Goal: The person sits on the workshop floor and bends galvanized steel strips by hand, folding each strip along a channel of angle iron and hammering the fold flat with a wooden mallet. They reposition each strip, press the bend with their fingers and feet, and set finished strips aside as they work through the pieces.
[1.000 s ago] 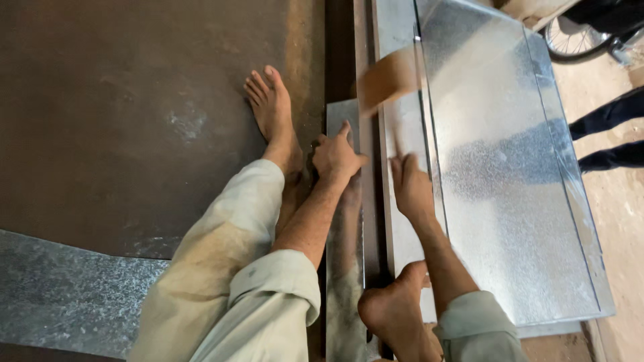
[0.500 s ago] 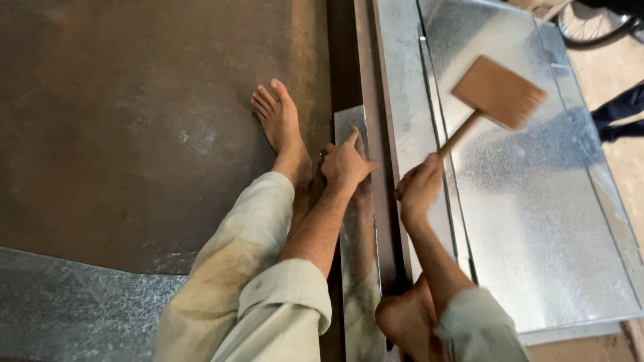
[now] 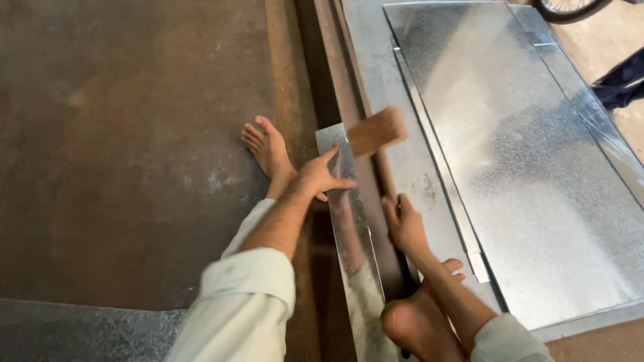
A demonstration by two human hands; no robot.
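My left hand presses down on a narrow strip of galvanised sheet metal that stands on edge along a rusty steel rail. In my right hand is the handle of a wooden mallet. Its blurred head is low, right at the top end of the strip, just beyond my left fingers. My bare left foot rests on the dark floor plate beside that hand. At the bottom, my right foot sits under my right forearm.
Large galvanised sheets with folded edges lie flat to the right of the rail. A dark rusty floor plate fills the left. Another galvanised sheet is at the bottom left. A bicycle wheel and someone's dark trouser leg are at the top right.
The mallet was down a second ago, raised out to the right half a second ago, and has now swung down again onto the strip's top end. My left hand stayed on the strip.
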